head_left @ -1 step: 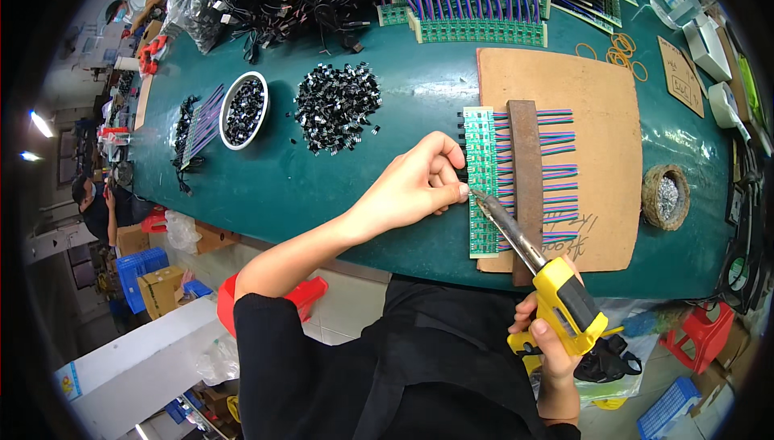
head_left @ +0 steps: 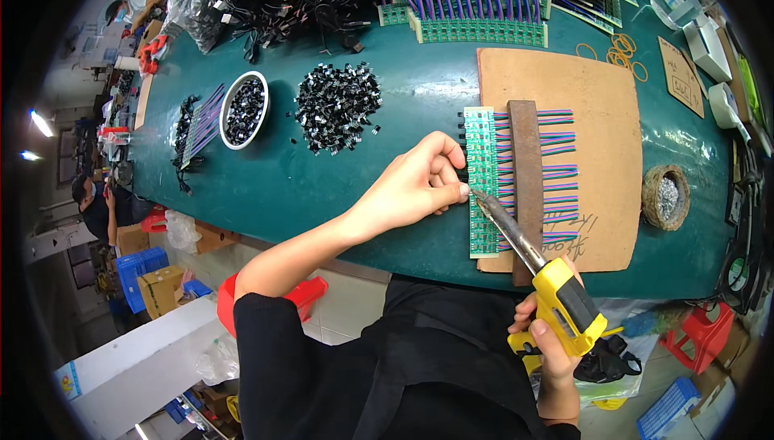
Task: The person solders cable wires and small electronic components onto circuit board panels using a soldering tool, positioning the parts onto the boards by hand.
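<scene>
The desk point(head_left: 419, 77) has a smooth green top, glossy where light strikes it. On it lies matt brown cardboard point(head_left: 609, 142). The bar point(head_left: 527, 190) looks like rough, rust-brown metal. The board point(head_left: 483, 166) is green with small shiny metallic spots; its wires point(head_left: 559, 172) have smooth plastic coats. The iron point(head_left: 548, 277) joins smooth yellow plastic and matt black grip panels to a metal barrel, darkened in places. The shirt point(head_left: 314, 375) is matt black cloth, the bag point(head_left: 196, 17) glossy, crinkled clear plastic.
</scene>
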A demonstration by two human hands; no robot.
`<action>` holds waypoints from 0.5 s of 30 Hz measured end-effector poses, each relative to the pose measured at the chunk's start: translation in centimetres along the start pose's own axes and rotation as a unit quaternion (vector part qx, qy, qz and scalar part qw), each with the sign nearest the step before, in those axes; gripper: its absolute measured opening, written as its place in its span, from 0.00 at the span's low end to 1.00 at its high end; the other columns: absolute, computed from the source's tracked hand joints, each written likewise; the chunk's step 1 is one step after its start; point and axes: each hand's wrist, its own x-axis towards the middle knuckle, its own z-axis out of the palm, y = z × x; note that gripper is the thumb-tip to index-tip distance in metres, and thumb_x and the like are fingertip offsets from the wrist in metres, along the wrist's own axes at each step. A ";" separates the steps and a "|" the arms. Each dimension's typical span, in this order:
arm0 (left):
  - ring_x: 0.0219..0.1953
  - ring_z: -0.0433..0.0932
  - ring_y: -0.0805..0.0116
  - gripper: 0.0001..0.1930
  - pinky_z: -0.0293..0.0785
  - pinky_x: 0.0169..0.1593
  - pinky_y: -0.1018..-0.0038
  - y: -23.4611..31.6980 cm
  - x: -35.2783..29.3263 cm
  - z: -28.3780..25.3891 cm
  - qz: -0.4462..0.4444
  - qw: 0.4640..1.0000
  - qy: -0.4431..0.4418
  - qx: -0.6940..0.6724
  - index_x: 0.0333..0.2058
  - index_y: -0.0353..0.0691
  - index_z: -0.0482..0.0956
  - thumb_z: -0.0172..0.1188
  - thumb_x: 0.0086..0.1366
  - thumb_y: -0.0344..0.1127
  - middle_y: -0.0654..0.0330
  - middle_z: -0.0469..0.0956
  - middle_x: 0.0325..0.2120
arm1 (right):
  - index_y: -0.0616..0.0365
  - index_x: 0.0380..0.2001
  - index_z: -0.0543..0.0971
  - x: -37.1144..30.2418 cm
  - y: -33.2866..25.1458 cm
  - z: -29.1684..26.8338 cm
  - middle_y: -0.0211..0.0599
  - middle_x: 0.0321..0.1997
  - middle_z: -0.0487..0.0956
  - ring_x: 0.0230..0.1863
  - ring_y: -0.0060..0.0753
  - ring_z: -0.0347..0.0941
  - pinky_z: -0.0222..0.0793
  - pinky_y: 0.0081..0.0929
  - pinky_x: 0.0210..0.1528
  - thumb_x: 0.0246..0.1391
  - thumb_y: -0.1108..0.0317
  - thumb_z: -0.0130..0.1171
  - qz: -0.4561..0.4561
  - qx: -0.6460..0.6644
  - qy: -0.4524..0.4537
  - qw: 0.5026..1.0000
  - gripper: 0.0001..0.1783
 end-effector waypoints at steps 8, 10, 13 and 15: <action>0.23 0.71 0.81 0.14 0.67 0.26 0.84 -0.4 0.1 0.0 -0.005 1.000 0.003 -0.012 0.38 0.38 0.62 0.60 0.60 0.27 0.62 0.76 0.23 | 0.66 0.63 0.49 -0.2 0.0 -1.0 0.43 0.33 0.75 0.31 0.28 0.73 0.75 0.24 0.33 0.48 0.73 0.57 0.002 0.053 -0.027 0.998 0.41; 0.23 0.71 0.81 0.14 0.67 0.26 0.84 -0.5 0.0 0.0 -0.006 1.000 0.007 -0.012 0.38 0.38 0.62 0.60 0.60 0.27 0.63 0.76 0.23 | 0.65 0.63 0.49 -0.1 0.0 -0.9 0.43 0.32 0.74 0.30 0.27 0.73 0.75 0.23 0.31 0.48 0.73 0.57 0.012 0.044 -0.033 0.998 0.42; 0.23 0.71 0.82 0.14 0.66 0.26 0.84 -0.3 -0.1 0.1 -0.003 1.000 0.009 -0.005 0.38 0.39 0.62 0.60 0.60 0.28 0.64 0.75 0.23 | 0.66 0.64 0.49 -0.1 -0.4 -0.4 0.42 0.29 0.73 0.23 0.26 0.71 0.72 0.22 0.27 0.46 0.70 0.54 0.020 -0.019 -0.018 0.999 0.42; 0.23 0.70 0.82 0.14 0.66 0.26 0.85 0.0 -0.1 0.1 -0.004 1.000 0.005 -0.004 0.38 0.39 0.62 0.60 0.60 0.28 0.63 0.75 0.23 | 0.66 0.64 0.49 -0.1 -0.4 -0.3 0.42 0.29 0.72 0.23 0.26 0.71 0.72 0.22 0.27 0.46 0.71 0.54 0.014 -0.020 -0.017 1.000 0.42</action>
